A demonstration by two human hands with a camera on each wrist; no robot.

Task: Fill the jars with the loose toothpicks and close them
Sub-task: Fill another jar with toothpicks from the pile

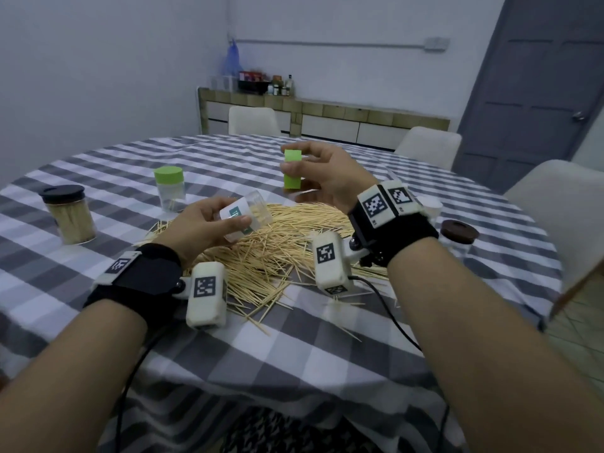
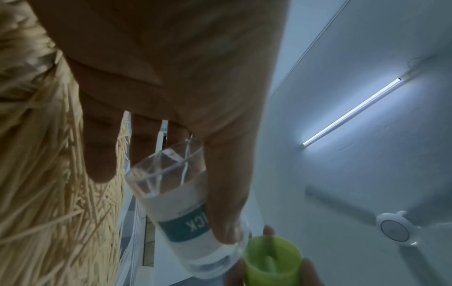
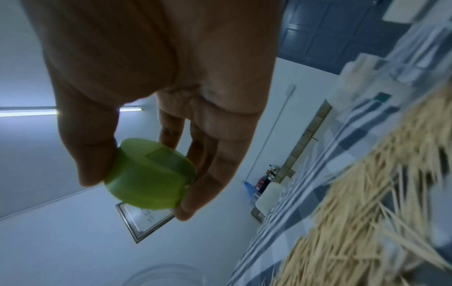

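Observation:
My left hand grips a clear labelled jar, tilted on its side above the heap of loose toothpicks, its open mouth toward the right. In the left wrist view the thumb lies along the jar, which looks nearly empty. My right hand holds a green lid between thumb and fingers, raised a little above and right of the jar's mouth. The right wrist view shows the lid pinched, with the toothpicks below on the cloth.
On the checked tablecloth stand a dark-lidded jar full of toothpicks at the left, a green-lidded clear jar behind it, and a brown-lidded jar at the right. White chairs ring the table.

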